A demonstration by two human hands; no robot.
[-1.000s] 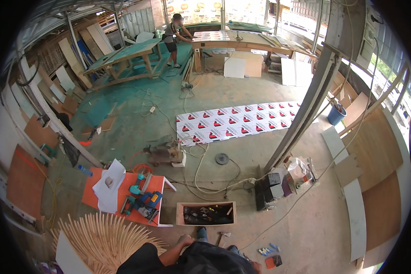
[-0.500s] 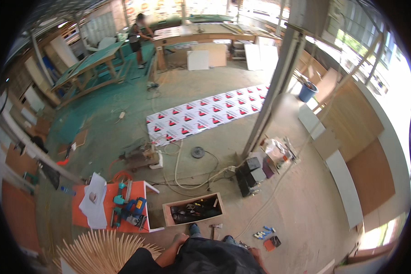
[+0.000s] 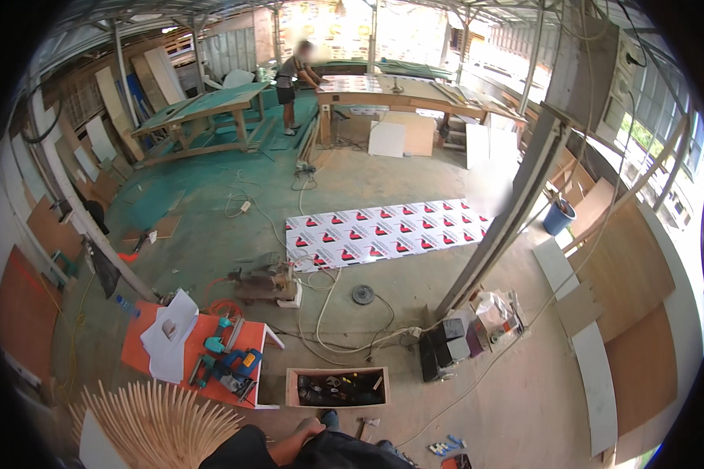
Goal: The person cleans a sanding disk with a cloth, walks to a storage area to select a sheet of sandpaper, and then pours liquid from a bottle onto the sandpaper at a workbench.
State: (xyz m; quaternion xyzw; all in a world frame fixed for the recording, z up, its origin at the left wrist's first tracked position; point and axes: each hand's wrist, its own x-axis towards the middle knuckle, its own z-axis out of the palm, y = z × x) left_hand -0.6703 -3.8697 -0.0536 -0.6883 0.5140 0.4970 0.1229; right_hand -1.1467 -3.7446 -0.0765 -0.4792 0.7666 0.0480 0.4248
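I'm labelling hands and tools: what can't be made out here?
Head view:
Right hand: out of view, behind the dark shirt or below the lower edge.
Left hand: too small to tell whether it holds anything.
Most tools in the wooden box: small, in shadow.
Red-and-black item: cut off by the lower edge.

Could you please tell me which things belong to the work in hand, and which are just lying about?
Probably in the work, being near the left hand:
wooden toolbox
hammer

Apparently just lying about:
blue bucket
plastic bottle
grey disc
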